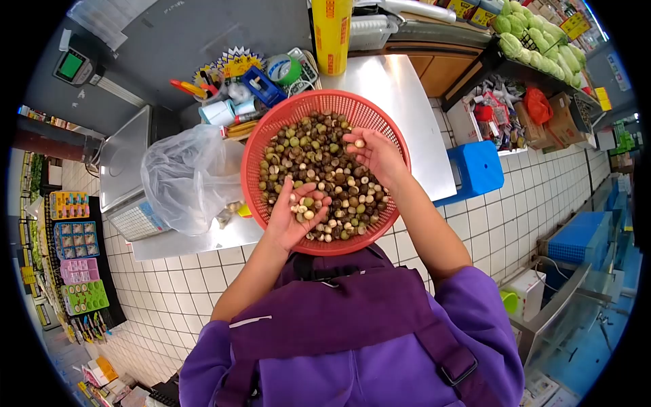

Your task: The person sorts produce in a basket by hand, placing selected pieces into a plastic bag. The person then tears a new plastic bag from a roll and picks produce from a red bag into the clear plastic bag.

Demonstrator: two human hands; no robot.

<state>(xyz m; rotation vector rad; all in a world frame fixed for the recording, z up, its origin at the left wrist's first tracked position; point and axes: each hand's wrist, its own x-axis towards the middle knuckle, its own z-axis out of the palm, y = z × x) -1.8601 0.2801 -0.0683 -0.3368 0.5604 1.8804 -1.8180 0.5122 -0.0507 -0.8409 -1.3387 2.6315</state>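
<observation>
A red plastic basket holds a heap of small round nuts or seeds, some brown, some green and some pale cream. I cannot tell their exact kind. My left hand is palm up over the near left part of the heap, its fingers curled around several pale and green ones. Over the far right part, my right hand pinches one pale round piece between thumb and fingertips.
The basket stands on a metal table. A clear plastic bag lies to its left, beside a scale. Behind are a tape roll, a blue dispenser and a yellow roll. A blue stool stands right.
</observation>
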